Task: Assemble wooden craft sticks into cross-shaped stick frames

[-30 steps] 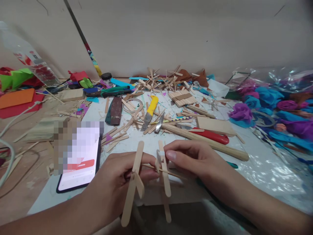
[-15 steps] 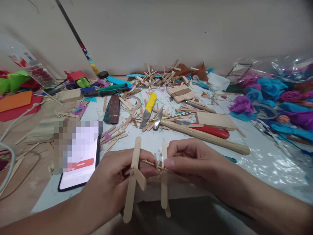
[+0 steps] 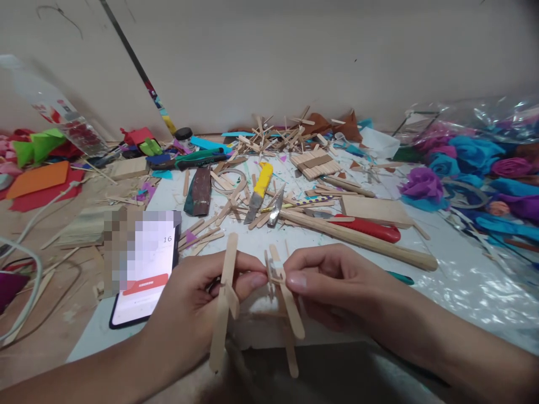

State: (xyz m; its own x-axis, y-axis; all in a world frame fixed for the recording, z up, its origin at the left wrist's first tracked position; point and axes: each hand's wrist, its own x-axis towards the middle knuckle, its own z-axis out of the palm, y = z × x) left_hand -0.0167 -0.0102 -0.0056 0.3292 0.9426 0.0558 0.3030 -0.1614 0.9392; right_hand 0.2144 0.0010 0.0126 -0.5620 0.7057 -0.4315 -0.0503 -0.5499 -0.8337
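Between my hands is a small structure of flat wooden craft sticks, joined crosswise. My left hand is closed around it, thumb and forefinger pinching near its middle, with one long stick standing in front of the fingers. My right hand pinches a part at the structure's right side, beside a tilted craft stick. Just what lies between the right fingertips is partly hidden. Another stick shows below it. A phone with its screen lit lies left of my left hand.
Ahead lie a yellow utility knife, a wooden-handled tool with a metal head, a red-handled cutter and loose sticks. A bundle of sticks is behind. Crepe paper flowers fill the right; a plastic bottle leans at left.
The right-hand stick has tilted, its top leaning left and its lower end swinging right. My left thumb now shows at the pinch. The view has shifted slightly left.
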